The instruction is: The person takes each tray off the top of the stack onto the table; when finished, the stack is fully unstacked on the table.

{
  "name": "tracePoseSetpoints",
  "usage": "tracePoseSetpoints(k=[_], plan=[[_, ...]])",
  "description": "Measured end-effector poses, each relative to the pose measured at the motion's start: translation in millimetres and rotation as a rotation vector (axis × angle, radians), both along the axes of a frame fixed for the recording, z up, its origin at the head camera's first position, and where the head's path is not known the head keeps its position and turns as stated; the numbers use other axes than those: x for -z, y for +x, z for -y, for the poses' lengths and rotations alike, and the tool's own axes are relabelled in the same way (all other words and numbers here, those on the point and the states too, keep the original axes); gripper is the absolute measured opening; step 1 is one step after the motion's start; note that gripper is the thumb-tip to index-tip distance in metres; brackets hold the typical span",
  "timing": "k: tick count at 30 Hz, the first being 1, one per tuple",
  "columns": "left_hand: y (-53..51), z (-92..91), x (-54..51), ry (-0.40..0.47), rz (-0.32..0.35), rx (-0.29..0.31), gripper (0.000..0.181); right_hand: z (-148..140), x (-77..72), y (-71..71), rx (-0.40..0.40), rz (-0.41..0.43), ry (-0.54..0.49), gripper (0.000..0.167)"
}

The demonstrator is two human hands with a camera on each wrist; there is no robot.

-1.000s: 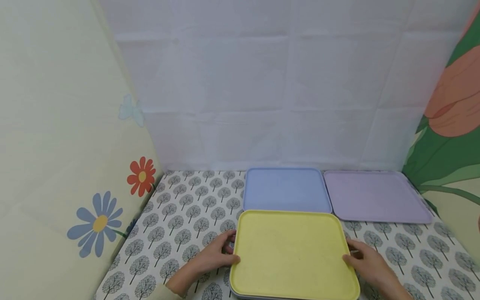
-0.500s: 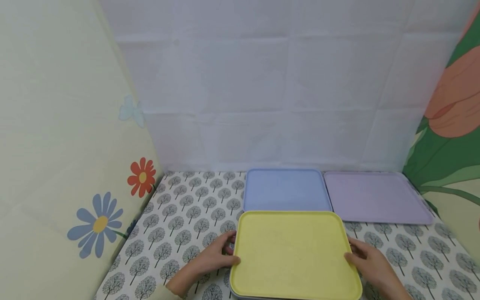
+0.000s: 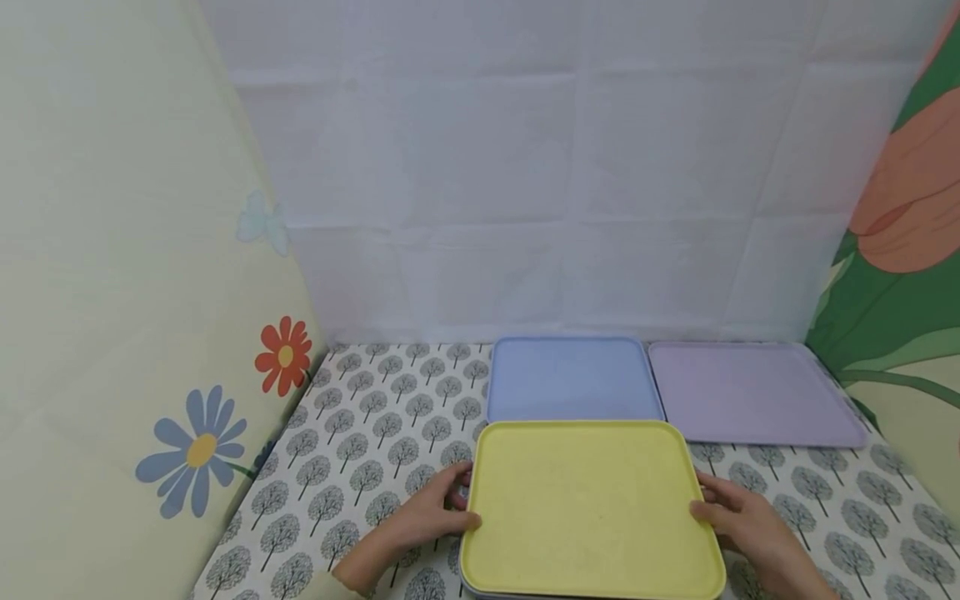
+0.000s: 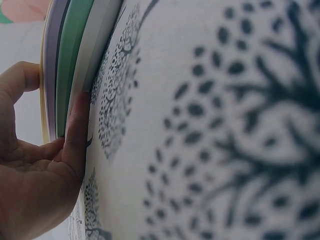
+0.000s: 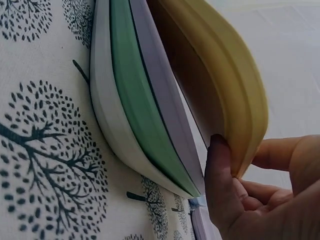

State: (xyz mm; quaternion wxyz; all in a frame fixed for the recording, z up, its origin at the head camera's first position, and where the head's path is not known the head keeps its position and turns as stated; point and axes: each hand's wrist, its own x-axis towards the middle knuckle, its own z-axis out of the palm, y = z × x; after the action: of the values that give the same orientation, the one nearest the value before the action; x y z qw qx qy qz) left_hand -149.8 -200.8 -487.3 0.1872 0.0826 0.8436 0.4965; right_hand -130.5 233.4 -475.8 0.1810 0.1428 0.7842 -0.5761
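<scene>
A yellow tray [image 3: 588,508] tops a stack near the front edge in the head view. Under it, in the right wrist view, lie a purple tray [image 5: 162,85], a green tray [image 5: 135,85] and a white tray [image 5: 103,95]. My right hand [image 3: 750,521] pinches the yellow tray's right rim, thumb on top and fingers beneath; that side is tilted up, apart from the purple tray. At the left side my left hand [image 3: 427,512] holds the stack's edge, its thumb on the yellow rim and a finger low beside the white tray [image 4: 92,50].
Behind the stack lies a blue tray [image 3: 573,379], with another purple tray [image 3: 753,392] to its right. The tablecloth [image 3: 360,433] has a tree print. A white cloth backdrop [image 3: 525,167] hangs at the back, with flower-patterned panels on both sides.
The yellow tray's right edge and my right hand have shifted slightly to the right. My left hand has hardly moved.
</scene>
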Motion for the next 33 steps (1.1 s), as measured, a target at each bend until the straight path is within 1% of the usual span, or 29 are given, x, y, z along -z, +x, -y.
tracePoseSetpoints(k=[6, 11, 17, 22, 27, 33], plan=[[0.6, 0.7, 1.2, 0.005, -0.007, 0.000, 0.095, 0, -1.8, -2.7, 0.013, 0.014, -0.019, 0.072], [0.8, 0.8, -0.2, 0.004, -0.008, 0.004, 0.095, -3, -0.9, -3.9, 0.030, 0.032, -0.087, 0.071], [-0.7, 1.1, -1.2, -0.001, -0.003, 0.008, 0.095, -5, -1.1, -5.4, 0.004, 0.034, -0.153, 0.074], [-2.3, 1.8, 0.7, 0.005, -0.001, 0.010, 0.095, -7, 0.6, -5.8, -0.015, 0.042, -0.195, 0.078], [-1.6, 1.1, 1.5, -0.006, 0.001, 0.004, 0.095, -11, 2.9, -7.6, -0.035, 0.062, -0.239, 0.080], [-0.4, 0.7, 0.5, -0.010, 0.016, -0.006, 0.094, -13, 3.7, -7.8, -0.063, 0.076, -0.265, 0.080]])
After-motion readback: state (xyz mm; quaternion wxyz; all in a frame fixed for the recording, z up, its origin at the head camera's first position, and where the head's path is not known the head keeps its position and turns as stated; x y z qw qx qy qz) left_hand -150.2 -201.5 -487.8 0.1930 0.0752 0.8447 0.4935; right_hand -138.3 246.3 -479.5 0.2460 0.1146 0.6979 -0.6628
